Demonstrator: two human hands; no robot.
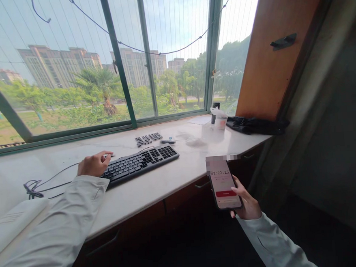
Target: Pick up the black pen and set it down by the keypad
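My right hand (246, 200) is wrapped round a smartphone (226, 193) in front of the table's edge. Its lit screen reads 02:22:25 above a red button, and my thumb rests along its right side. My left hand (94, 164) is at the left end of a black keyboard (143, 162), partly covering it. Its index finger stretches to the right and the other fingers are partly curled. Close to those fingertips is a small dark thing, too small to name. Behind the keyboard lies a group of loose black keycaps (148, 139).
A small dark and blue item (168, 141) and clear plastic (195, 141) lie past the keyboard. Farther back are a white bag (219, 120), a dark bottle (215, 106) and black cloth (253, 125). Cable (32, 190) coils at left, near a white packet (17, 218).
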